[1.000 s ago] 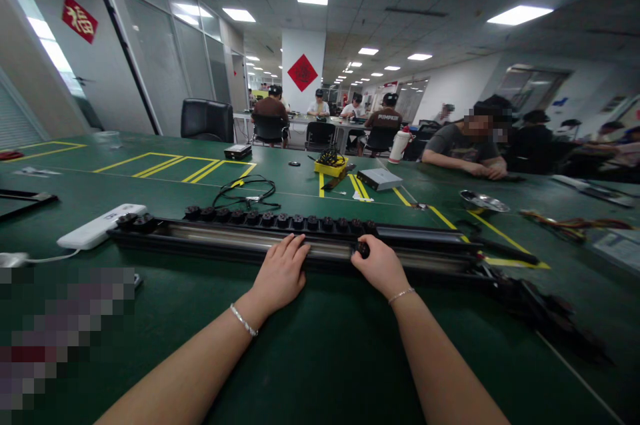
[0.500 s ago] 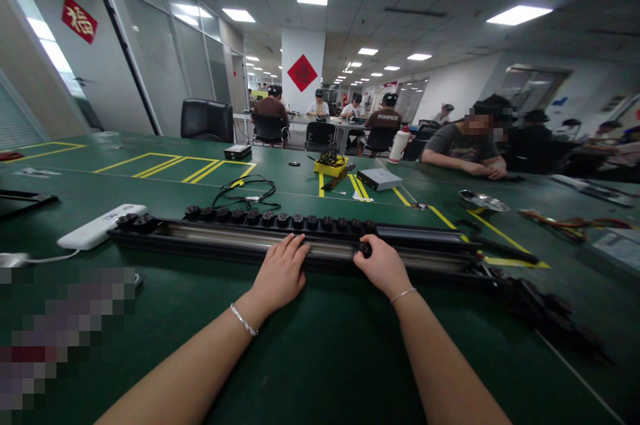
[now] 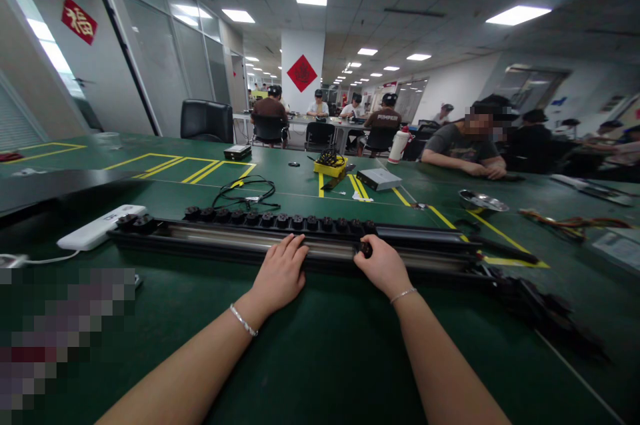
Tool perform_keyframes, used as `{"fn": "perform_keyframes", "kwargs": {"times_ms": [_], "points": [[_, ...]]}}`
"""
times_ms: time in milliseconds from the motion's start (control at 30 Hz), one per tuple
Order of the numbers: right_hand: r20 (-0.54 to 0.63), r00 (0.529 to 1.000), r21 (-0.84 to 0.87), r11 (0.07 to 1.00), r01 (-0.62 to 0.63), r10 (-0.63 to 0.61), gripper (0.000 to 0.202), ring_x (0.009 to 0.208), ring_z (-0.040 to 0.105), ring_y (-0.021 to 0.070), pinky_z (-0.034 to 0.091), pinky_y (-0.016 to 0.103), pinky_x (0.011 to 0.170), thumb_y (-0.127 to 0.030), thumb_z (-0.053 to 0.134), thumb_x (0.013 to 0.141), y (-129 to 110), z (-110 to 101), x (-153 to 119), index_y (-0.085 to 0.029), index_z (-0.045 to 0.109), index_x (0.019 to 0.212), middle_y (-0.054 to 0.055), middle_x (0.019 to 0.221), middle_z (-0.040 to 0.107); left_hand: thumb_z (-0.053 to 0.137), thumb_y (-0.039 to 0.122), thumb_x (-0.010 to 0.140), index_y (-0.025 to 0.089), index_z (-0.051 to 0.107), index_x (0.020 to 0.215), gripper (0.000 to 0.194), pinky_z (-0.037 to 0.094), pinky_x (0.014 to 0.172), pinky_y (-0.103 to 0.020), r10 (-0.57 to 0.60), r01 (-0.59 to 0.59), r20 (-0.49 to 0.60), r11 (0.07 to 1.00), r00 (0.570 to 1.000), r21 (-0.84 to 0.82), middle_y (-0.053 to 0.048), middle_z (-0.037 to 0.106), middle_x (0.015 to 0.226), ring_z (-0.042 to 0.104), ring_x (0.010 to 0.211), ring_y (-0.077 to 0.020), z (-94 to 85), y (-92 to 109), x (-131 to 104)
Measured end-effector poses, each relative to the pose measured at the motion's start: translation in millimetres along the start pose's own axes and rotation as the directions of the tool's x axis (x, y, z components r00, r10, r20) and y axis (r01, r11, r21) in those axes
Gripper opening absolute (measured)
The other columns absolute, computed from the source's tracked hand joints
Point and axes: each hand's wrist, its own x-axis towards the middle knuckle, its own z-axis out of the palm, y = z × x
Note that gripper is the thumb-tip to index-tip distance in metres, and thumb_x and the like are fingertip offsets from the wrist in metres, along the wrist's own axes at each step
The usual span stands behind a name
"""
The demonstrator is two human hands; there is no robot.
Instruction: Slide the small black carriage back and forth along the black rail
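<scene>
Across the green table (image 3: pixel 320 345) lies a long black rail assembly (image 3: pixel 210 248) with a shiny metal channel. My left hand (image 3: pixel 283 271) rests on its near edge, fingers stretched over the channel and holding nothing. To its right, my right hand (image 3: pixel 383 265) pinches a small black knob-like part (image 3: pixel 365 249) over the rail. Several black round pieces (image 3: pixel 283 220) stand in a row along the rail's far side. More black pieces (image 3: pixel 135 221) sit at its left end. A dark jointed part (image 3: pixel 545 308) extends from the right end.
A white power strip (image 3: pixel 103 228) lies left of the rail. Behind it are a coiled black cable (image 3: pixel 247 193), a yellow box (image 3: pixel 330 163) and a grey box (image 3: pixel 379 178). A metal dish (image 3: pixel 483 201) is at the right. A person (image 3: pixel 465 145) leans on the table beyond.
A dark flat object has come further into view at the left, above the power strip. Both my hands have stayed in place.
</scene>
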Motion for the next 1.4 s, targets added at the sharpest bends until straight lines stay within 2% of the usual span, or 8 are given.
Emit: {"fn": "perform_keyframes", "kwargs": {"times_ms": [400,733,967,1400], "points": [[0.011,1.000,-0.007,1.000,-0.024,0.024,0.023,0.081,0.055,0.0167,0.036,0.024,0.064,-0.025,0.052,0.071,2.3,-1.5,0.0,-0.020,0.059,0.093,0.004,0.092,0.063,0.051,0.022,0.074,0.022,0.050,0.119,0.045,0.034,0.101,-0.042,-0.001,0.001,-0.012,1.000,1.000,-0.003,-0.007,0.042,0.140,0.033,0.130,-0.0254,0.3,-0.2,-0.8],[0.023,1.000,0.021,1.000,0.010,-0.010,0.023,0.081,0.055,0.0159,0.038,0.024,0.068,-0.021,0.053,0.071,7.2,-4.1,1.3,-0.019,0.058,0.094,0.005,0.092,0.063,0.051,0.020,0.074,0.022,0.051,0.118,0.044,0.034,0.101,-0.042,-0.003,0.002,-0.013,1.000,1.000,-0.011,-0.007,0.042,0.140,0.033,0.130,-0.0252,-1.6,1.0,-0.7],[0.026,1.000,-0.014,1.000,-0.005,0.005,0.024,0.084,0.056,0.0174,0.037,0.025,0.069,-0.025,0.053,0.071,7.3,-5.3,0.7,-0.020,0.058,0.094,0.004,0.093,0.063,0.051,0.020,0.074,0.021,0.051,0.117,0.043,0.034,0.101,-0.041,0.002,-0.002,-0.004,1.000,1.000,0.000,-0.007,0.041,0.140,0.033,0.130,-0.0254,-1.2,0.6,-0.4],[0.022,1.000,0.004,1.000,-0.018,0.018,0.021,0.079,0.054,0.0160,0.036,0.024,0.064,-0.023,0.053,0.070,9.5,-5.5,1.5,-0.020,0.059,0.090,0.003,0.090,0.062,0.051,0.020,0.073,0.021,0.052,0.116,0.043,0.034,0.101,-0.041,0.002,-0.003,-0.018,1.000,1.000,-0.009,-0.007,0.042,0.139,0.033,0.130,-0.0248,-0.6,0.9,-0.3]]}}
